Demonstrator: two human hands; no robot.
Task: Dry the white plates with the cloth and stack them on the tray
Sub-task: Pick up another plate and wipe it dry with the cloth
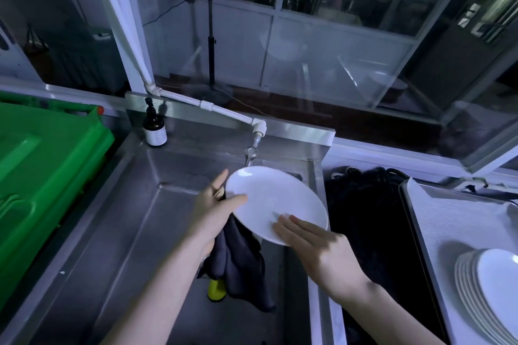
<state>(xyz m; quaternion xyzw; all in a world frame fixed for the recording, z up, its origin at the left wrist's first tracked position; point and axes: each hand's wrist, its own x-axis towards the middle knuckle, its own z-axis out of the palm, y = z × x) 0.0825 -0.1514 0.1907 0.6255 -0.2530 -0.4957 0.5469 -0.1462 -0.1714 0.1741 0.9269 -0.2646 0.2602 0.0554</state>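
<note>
A white plate (276, 200) is held tilted above the steel sink (134, 221). My left hand (217, 209) grips its left rim, thumb on the face, with the dark cloth (241, 263) hanging from under that hand. My right hand (311, 241) lies on the plate's lower right part with straight fingers; it looks slightly blurred. A stack of several white plates (489, 284) lies on the metal tray (437, 221) at the right.
A tap (251, 152) on a white pipe hangs just behind the plate. A brown pump bottle (154, 127) stands at the sink's back left. A green crate (42, 176) fills the left. A yellow object (216, 288) lies in the sink under the cloth.
</note>
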